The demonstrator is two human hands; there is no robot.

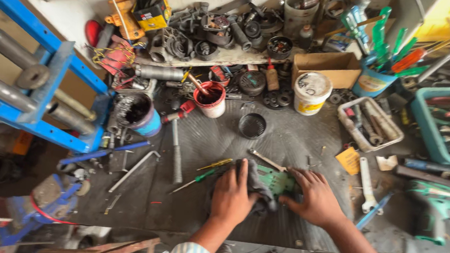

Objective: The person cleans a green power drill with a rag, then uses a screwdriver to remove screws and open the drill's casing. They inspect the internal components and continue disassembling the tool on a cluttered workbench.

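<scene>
Lower middle of the frame: my left hand (232, 195) is bunched around a dark grey rag (256, 187), pressing it down on a flat green circuit board (277, 182). My right hand (315, 198) isn't gripping anything, just fingers spread flat on the board's right side, pinning it to the mat.

The board looks light, thin and stiff, probably fragile on the face, so I'd say hold it by the edges. The rag is soft and floppy, so grab it anywhere.

The surface is a dark ribbed rubber mat (288, 137), grimy and likely grippy enough that the board won't skate. A green-handled screwdriver (195, 179) lies just left of my left hand, and a small black round cup (252, 125) sits above it mid-frame. A red-and-white pot of dark grease (210, 99) is up top centre, a white plastic tub (311, 92) to its right, and a blue metal press frame (36, 74) fills the upper left. It's a cramped bench, with clutter on every side.
</scene>
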